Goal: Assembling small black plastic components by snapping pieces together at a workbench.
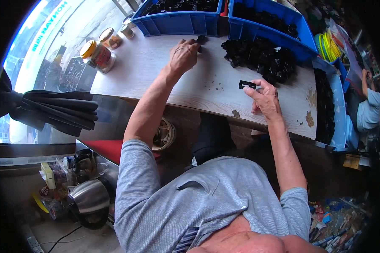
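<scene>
My right hand [264, 98] pinches a small black rectangular part [246, 84] with a light slot along its middle, just above the table. At the far side, my left hand [183, 55] reaches to the front of a blue bin, its fingers closed at another small black part [201, 40]. The fingers partly cover that piece. To the right of it lies a large heap of black parts [261, 59], some showing shiny metal bits.
Two blue bins [177, 24] [268, 30] of black parts stand along the back of the worn table [152, 63]. Jars [100, 58] and cans stand at the left. A pale blue bin [338, 114] adjoins the right edge. Another person [369, 107] is at far right.
</scene>
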`<state>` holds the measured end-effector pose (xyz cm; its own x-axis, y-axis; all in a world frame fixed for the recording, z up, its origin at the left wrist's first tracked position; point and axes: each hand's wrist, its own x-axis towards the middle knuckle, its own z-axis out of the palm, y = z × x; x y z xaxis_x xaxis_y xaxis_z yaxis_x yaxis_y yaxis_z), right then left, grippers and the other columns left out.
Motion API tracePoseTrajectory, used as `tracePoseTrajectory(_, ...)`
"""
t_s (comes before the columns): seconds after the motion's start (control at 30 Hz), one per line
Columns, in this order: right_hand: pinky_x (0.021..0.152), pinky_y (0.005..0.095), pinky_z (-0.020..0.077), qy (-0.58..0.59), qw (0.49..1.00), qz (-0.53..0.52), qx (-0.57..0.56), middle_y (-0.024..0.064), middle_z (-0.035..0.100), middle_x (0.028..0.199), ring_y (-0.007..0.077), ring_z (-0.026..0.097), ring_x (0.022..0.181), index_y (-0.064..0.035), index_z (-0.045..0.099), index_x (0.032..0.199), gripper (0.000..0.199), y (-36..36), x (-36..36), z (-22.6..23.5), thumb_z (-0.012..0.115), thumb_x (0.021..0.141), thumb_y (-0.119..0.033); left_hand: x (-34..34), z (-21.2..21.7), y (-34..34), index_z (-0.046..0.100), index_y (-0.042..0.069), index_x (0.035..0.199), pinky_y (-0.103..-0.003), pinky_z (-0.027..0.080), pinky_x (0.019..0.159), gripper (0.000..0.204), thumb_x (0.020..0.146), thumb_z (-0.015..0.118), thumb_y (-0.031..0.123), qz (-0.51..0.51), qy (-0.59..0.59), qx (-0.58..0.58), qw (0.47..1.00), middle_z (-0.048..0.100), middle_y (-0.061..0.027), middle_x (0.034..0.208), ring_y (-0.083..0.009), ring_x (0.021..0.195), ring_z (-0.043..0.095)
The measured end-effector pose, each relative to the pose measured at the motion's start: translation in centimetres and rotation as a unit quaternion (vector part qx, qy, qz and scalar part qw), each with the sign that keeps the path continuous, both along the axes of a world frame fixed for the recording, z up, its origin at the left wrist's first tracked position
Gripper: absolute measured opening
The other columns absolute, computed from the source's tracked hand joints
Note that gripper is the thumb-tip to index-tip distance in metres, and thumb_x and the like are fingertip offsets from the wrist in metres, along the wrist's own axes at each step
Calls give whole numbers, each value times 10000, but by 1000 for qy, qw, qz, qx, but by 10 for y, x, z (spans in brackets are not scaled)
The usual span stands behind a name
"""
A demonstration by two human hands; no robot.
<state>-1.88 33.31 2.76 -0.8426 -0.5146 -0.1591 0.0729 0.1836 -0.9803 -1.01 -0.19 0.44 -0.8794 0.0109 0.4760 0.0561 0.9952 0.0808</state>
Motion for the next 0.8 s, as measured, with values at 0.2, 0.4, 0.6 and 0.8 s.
tracePoseTrajectory(0.2, 371, 233, 423, 9, 999, -11, 32, 6, 559, 606, 76, 511, 414, -20, 634, 1127, 424, 0, -1, -3, 793, 835, -284, -11, -9, -5, 756, 133, 924, -465, 569, 774, 164, 935, 603, 190, 22, -25, -31, 999, 728, -127, 897, -313, 893, 704)
tracePoseTrajectory(0.4, 342, 248, 420, -29, 999, -39, 23, -2, 554, 606, 70, 504, 403, -15, 606, 1200, 476, 1, 2, -3, 793, 841, -266, -10, 13, 13, 735, 91, 783, -484, 548, 765, 278, 882, 613, 320, 153, -107, 107, 977, 698, -188, 811, -380, 850, 691)
tracePoseTrajectory(0.6, 332, 239, 389, -17, 999, -30, 31, -12, 548, 585, 65, 473, 376, -11, 624, 1196, 460, -8, 1, -4, 796, 844, -252, 9, -8, 24, 719, 107, 948, -481, 546, 811, 156, 898, 611, 208, 98, 11, 101, 990, 715, -145, 912, -352, 939, 687)
tracePoseTrajectory(0.8, 319, 243, 378, -13, 996, -45, 76, -10, 546, 590, 73, 460, 370, -34, 615, 1223, 475, -11, -6, -5, 796, 841, -252, 23, -10, 58, 719, 91, 1117, -422, 585, 797, 262, 877, 632, 28, 8, 50, 259, 965, 731, -125, 1039, -334, 958, 708)
